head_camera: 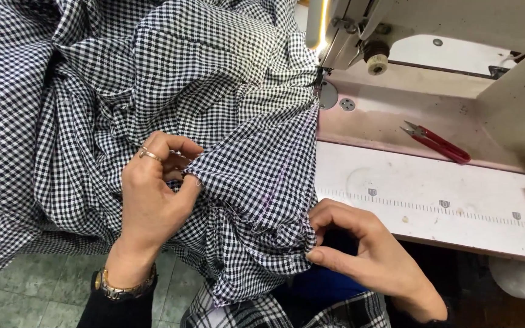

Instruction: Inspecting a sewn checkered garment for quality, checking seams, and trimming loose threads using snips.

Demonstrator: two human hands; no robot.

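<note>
A large black-and-white checked fabric (123,73) is bunched over the left of the view and runs under the sewing machine head (360,30). My left hand (153,194), with a ring and a wrist bracelet, pinches a folded edge of the fabric between thumb and fingers. My right hand (360,249) pinches the gathered lower edge of the same fabric near the table's front edge. A frayed seam stretches between the two hands.
Red thread snips (437,143) lie on the machine bed (396,115) to the right. A white table (432,188) carries a printed ruler strip (445,206). Green floor tiles (25,291) show at lower left.
</note>
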